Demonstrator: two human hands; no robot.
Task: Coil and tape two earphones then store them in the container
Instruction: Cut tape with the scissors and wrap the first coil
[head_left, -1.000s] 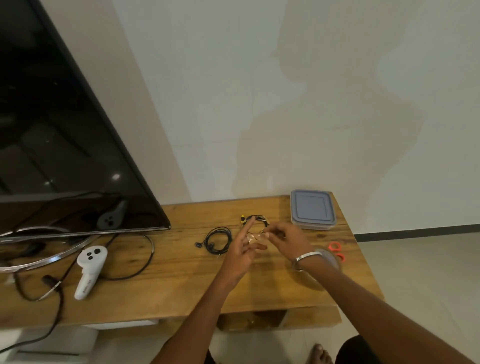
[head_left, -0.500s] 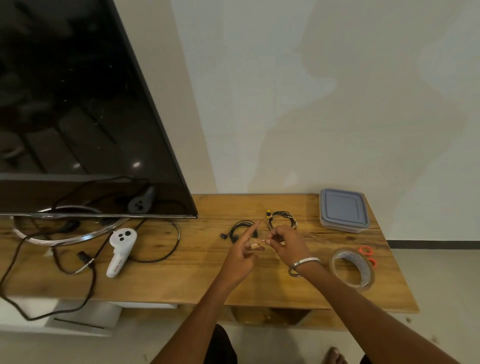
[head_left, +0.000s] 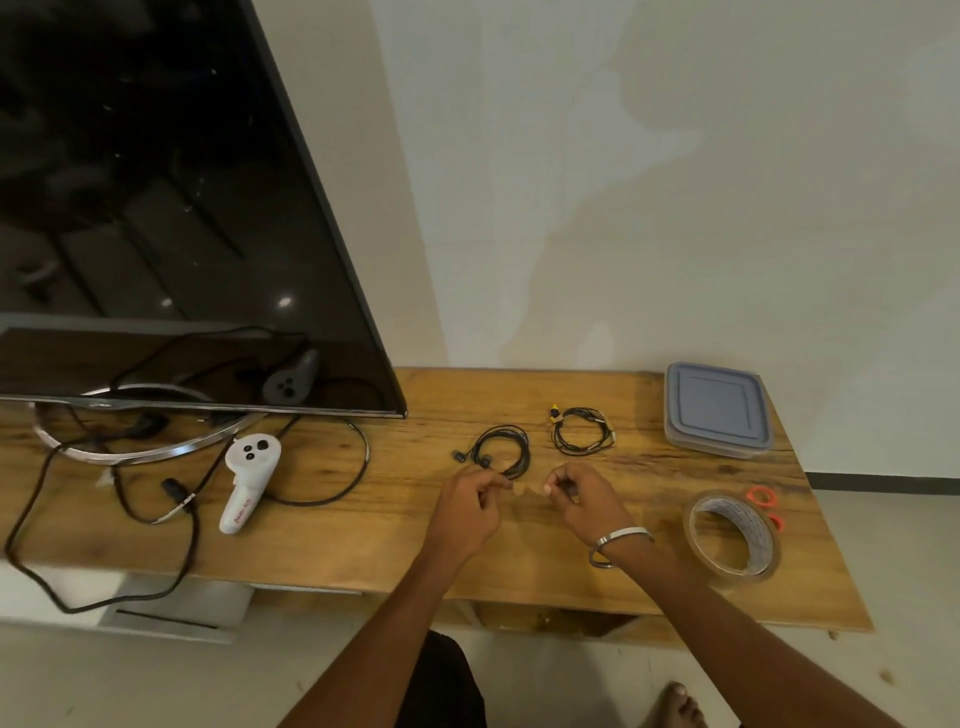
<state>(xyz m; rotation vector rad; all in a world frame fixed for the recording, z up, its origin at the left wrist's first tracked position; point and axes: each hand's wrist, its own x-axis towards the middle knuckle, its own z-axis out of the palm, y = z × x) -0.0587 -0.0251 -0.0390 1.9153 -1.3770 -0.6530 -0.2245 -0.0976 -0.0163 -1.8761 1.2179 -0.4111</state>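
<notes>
The bench (head_left: 363, 540) is brown wood with dark streaks. Both coiled earphones (head_left: 501, 451) (head_left: 583, 431) are black. The container (head_left: 716, 409) has a grey-blue lid. The tape roll (head_left: 733, 540) is see-through brown. The game controller (head_left: 248, 480) is white.

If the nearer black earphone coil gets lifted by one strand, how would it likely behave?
The nearer black earphone coil would probably sag and loosen, since it is thin cable and no tape shows on it. Its two earbuds stick out to the left and may dangle. It looks light, so a nudge would likely slide it across the wooden table.
</notes>
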